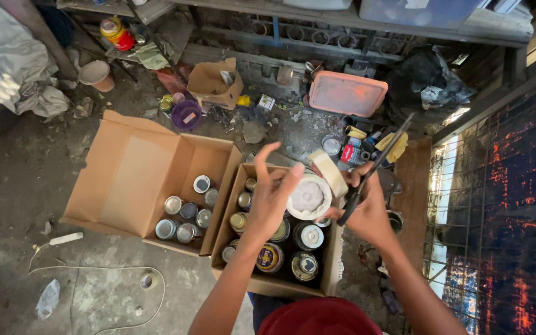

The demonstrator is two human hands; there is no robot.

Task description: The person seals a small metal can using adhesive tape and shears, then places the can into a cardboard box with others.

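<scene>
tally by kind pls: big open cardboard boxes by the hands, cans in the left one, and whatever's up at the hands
Big open cardboard boxes: 2 (left box, right box)
Cans in the left box: 7
White-topped can at the hands: 1
Tape roll: 1
Long black tool in the right hand: 1
Total: 12

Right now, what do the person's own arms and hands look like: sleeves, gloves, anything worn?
Both arms are bare to past the elbow, with no sleeves in view. The left hand and the right hand are ungloved. No watch, ring or band can be made out on the wrists or fingers.
</scene>
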